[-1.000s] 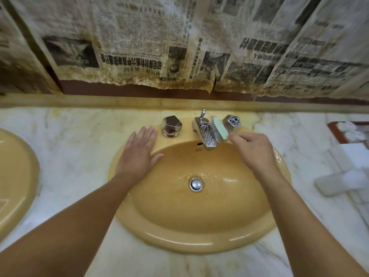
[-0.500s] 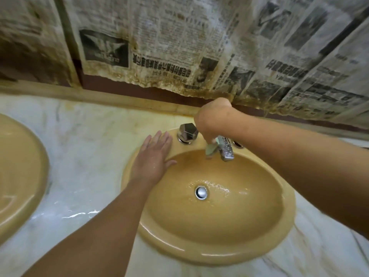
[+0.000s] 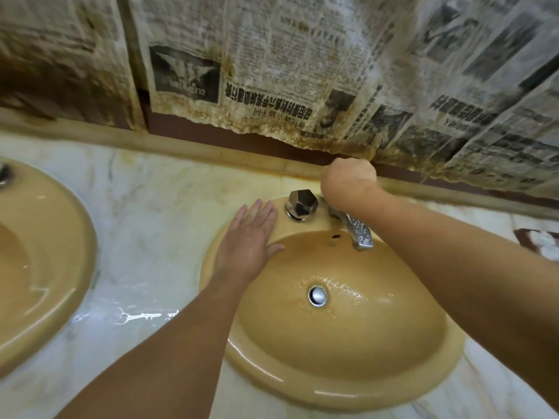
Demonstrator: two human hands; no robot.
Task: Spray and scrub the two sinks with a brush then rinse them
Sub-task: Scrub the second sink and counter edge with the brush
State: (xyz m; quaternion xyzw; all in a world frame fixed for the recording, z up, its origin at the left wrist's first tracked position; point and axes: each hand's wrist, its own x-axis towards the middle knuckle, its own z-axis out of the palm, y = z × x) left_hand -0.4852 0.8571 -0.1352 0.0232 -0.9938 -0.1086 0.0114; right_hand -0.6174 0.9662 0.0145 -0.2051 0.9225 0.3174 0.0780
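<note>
Sinks: 1 (image 3: pixel 348 328) is filling lower centre of the frame, 1 (image 3: pixel 39 267) at left edge. We are pressing our flat left hand (image 3: pixel 248 234) on its slick wet rim; our right hand (image 3: pixel 348 182) is fisted behind the faucet (image 3: pixel 358 232) — contents hidden. Any brush wants a firm handle grip.

You see two yellow sinks set in the marble top. The right sink (image 3: pixel 332 343) is a wet, shiny oval bowl w/ a round silver drain (image 3: pixel 317 295) in the middle. The left sink (image 3: pixel 45 267) sits well apart at the edge, only partly in view. You can't see the brush now.
</note>
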